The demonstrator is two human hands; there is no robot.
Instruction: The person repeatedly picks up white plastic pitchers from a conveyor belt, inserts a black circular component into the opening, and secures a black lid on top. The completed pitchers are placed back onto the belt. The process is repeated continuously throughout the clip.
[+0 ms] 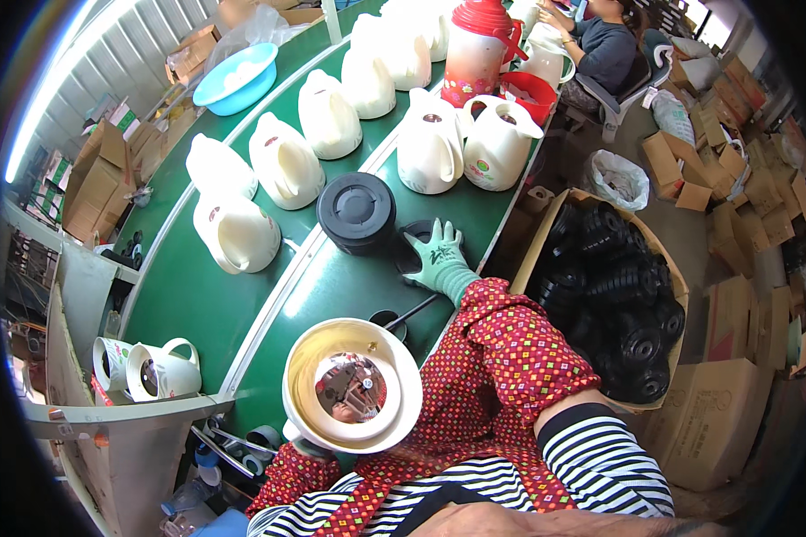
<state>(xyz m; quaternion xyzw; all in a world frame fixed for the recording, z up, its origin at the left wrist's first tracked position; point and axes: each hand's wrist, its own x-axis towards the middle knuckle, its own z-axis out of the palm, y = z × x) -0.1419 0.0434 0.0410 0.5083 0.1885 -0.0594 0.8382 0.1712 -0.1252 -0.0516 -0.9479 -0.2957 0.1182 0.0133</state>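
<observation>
Head view: a jug held open-end up, a glove on a black base

We held the cream jug shell point(352, 385) against our body, our left hand point(306, 445) mostly hidden beneath it, its grip beyond telling. Our gloved right hand point(441, 259) lay spread flat on a black disc point(409, 243) on the green belt point(331, 286), beside a black round base point(357, 211).

Green conveyor belt point(331, 286) carries cream jug shells point(282, 161) and black discs point(356, 210).
</observation>
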